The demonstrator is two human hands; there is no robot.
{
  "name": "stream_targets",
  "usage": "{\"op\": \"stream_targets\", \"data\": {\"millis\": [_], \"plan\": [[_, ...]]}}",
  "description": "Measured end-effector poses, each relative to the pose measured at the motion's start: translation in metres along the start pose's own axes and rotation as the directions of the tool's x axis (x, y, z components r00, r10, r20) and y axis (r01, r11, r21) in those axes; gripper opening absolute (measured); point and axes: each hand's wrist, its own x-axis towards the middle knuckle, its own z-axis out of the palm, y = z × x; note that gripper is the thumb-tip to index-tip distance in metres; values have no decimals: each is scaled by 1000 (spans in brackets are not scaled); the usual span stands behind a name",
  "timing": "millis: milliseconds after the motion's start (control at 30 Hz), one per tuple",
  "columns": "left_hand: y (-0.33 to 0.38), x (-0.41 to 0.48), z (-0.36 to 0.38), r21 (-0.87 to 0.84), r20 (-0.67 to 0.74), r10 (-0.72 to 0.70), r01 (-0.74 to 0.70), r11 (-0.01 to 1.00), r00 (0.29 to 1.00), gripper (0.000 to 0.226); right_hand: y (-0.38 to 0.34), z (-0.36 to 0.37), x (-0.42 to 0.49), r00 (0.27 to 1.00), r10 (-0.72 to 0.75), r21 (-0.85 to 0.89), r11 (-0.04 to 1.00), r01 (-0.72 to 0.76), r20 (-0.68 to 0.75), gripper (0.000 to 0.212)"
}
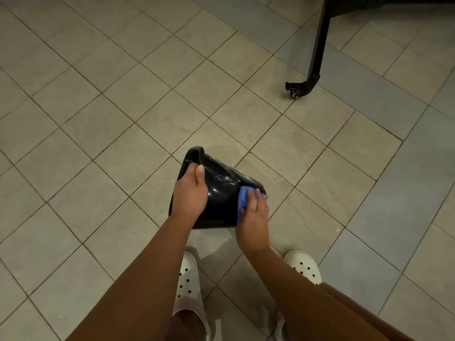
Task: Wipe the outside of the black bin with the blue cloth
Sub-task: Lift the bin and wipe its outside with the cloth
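The glossy black bin (221, 183) is held on its side above the tiled floor, its open rim toward the left and its base toward the right. My left hand (190, 191) grips the bin's rim, thumb on the outside wall. My right hand (253, 215) presses the blue cloth (243, 199) against the bin's outer wall near the base, fingers spread over the cloth. Most of the cloth is hidden under that hand.
Beige floor tiles (110, 119) surround me. A black furniture leg with a caster wheel (298, 88) stands at the upper right. My feet in white perforated clogs (189, 274) are directly below the bin.
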Motion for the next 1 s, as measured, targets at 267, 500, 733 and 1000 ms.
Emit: {"op": "stream_targets", "data": {"millis": [267,500,733,1000], "plan": [[0,-2,2,-1,-23,11,-11,1000,1000,37,0,-15,31,995,-101,108,989,100,8,46],[1,-1,1,27,3,29,-29,999,1000,34,-9,-5,3,997,12,51,999,-8,-72,58],[4,-2,3,50,12,56,-56,997,998,31,-24,-2,20,959,-264,92,957,274,-105,51],[3,-3,2,46,26,62,-64,997,998,33,-2,-8,16,997,-9,126,992,18,-76,47]]}}
